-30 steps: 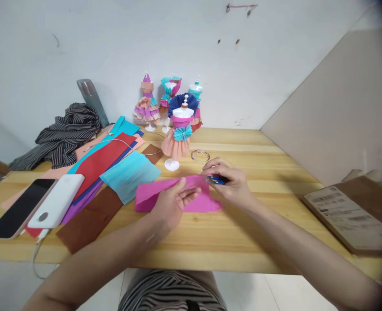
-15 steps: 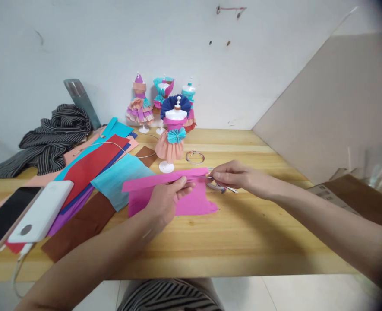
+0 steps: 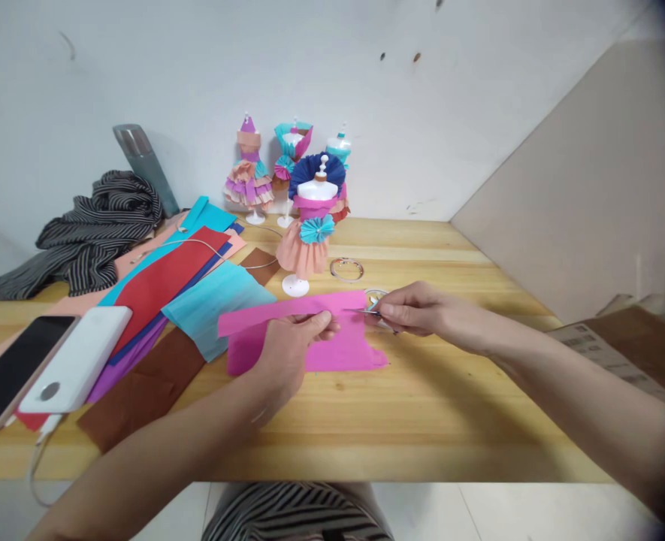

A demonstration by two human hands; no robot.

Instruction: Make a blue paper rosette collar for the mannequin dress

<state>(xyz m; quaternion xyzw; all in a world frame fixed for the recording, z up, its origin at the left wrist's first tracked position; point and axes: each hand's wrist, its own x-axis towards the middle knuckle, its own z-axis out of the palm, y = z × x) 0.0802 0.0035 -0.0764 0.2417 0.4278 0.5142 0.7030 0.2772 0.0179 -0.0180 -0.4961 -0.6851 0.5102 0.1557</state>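
My left hand [image 3: 292, 342] pinches a folded pink sheet of crepe paper [image 3: 253, 319] between thumb and fingers, just above the table. The sheet has a folded band along its top, and its lower part hangs toward the wood. At the sheet's right end, my right hand [image 3: 408, 309] is closed around small scissors [image 3: 360, 311]. Their thin pointed blades lie level against the paper band; the handles are mostly hidden by my fingers. Just behind the paper stands a small white mannequin [image 3: 316, 191] in a pink top and peach skirt, with a blue ruffled collar.
More dressed mannequins [image 3: 249, 169] stand by the wall. Coloured paper sheets [image 3: 168, 278], a power bank [image 3: 76, 361] and a phone [image 3: 22, 372] lie left. A bracelet-like ring [image 3: 346, 269] rests behind the paper. A bottle [image 3: 146, 169], striped cloth [image 3: 101, 233] and cardboard box [image 3: 619, 353] flank the table.
My right hand has drawn slightly right, and the scissor blades now show more clearly, apart from my left fingers. My left hand keeps its pinch on the paper. The camera view has shifted a little.
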